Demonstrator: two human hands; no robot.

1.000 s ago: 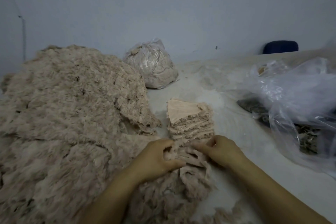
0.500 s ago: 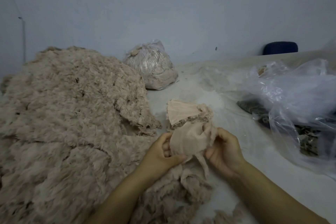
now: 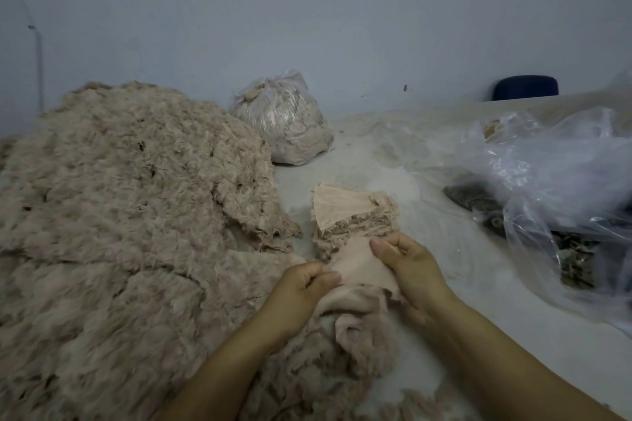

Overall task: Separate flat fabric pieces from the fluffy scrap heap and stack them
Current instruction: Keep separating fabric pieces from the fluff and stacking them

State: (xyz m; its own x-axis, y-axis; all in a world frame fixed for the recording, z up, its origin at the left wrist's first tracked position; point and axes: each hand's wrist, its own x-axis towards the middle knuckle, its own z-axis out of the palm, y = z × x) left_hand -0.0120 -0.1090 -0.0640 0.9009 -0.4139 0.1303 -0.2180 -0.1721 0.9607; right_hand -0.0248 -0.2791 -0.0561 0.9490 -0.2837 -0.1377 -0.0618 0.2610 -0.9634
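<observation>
A large heap of fluffy beige scraps [image 3: 130,215] fills the left half of the table. Right of it stands a small stack of flat fabric pieces [image 3: 352,215], its top piece showing a smooth peach backing. Just in front of the stack, both hands hold one flat beige fabric piece [image 3: 359,270] with its smooth side up. My left hand [image 3: 301,287] pinches its left edge. My right hand [image 3: 407,267] grips its right edge, thumb on top. More fluffy scraps lie under and in front of the hands.
A tied clear bag of scraps [image 3: 284,123] sits at the back by the wall. Crumpled clear plastic bags [image 3: 554,181] with dark material cover the right side. The grey table [image 3: 478,284] shows between stack and bags. A blue chair back [image 3: 526,87] stands behind.
The hands pulled a fabric piece out of the scraps, lifted it, and now hold it lower and flatter, spread between them just in front of the stack.
</observation>
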